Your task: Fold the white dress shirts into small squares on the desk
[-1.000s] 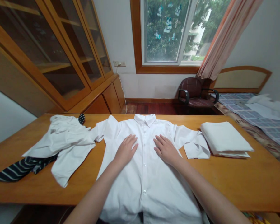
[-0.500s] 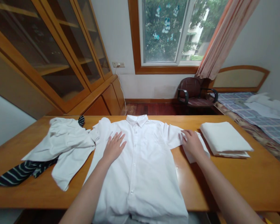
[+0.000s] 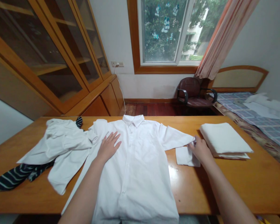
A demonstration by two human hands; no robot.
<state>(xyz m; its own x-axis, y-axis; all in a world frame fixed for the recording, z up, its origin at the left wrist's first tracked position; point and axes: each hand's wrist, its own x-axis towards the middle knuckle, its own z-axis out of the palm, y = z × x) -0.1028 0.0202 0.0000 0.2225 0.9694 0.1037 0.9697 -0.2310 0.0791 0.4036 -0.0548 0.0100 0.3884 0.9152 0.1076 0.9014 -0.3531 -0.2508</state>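
Observation:
A white button-up shirt (image 3: 140, 158) lies front up across the table, its collar at the far side and its hem over the near edge. My left hand (image 3: 109, 145) rests flat on the chest of the shirt, fingers spread. Out to the right, my right hand (image 3: 200, 149) is closed on the shirt's sleeve (image 3: 176, 137), which is drawn out sideways. Below that hand lies a flat white cloth piece (image 3: 186, 156); whether it belongs to the sleeve I cannot tell.
Crumpled white clothing (image 3: 63, 140) and a dark striped cloth (image 3: 11, 177) lie at left on the wooden table (image 3: 242, 183). A folded white cloth (image 3: 226, 138) sits at right. Beyond stand a glass-door cabinet (image 3: 67, 53), an office chair (image 3: 191, 90) and a bed (image 3: 266, 115).
My right hand has moved right and slightly toward me, stretching the sleeve straighter. The shirt and my left hand have shifted a little left in view.

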